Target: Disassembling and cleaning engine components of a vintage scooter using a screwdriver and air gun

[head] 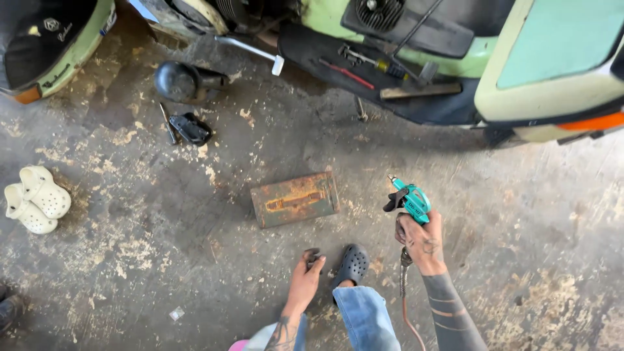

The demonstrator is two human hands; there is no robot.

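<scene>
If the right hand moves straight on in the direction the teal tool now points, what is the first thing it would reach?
The right hand holds a teal air tool pointing up-left in the picture. On that line the concrete floor looks free, then comes the scooter's black footboard with tools on it, probably first. Depth is unclear.

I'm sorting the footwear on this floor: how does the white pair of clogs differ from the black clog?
The white clogs lie empty, as a pair, far left; the black clog is single, worn on a foot, between the left hand and right hand. Both are perforated.
</scene>
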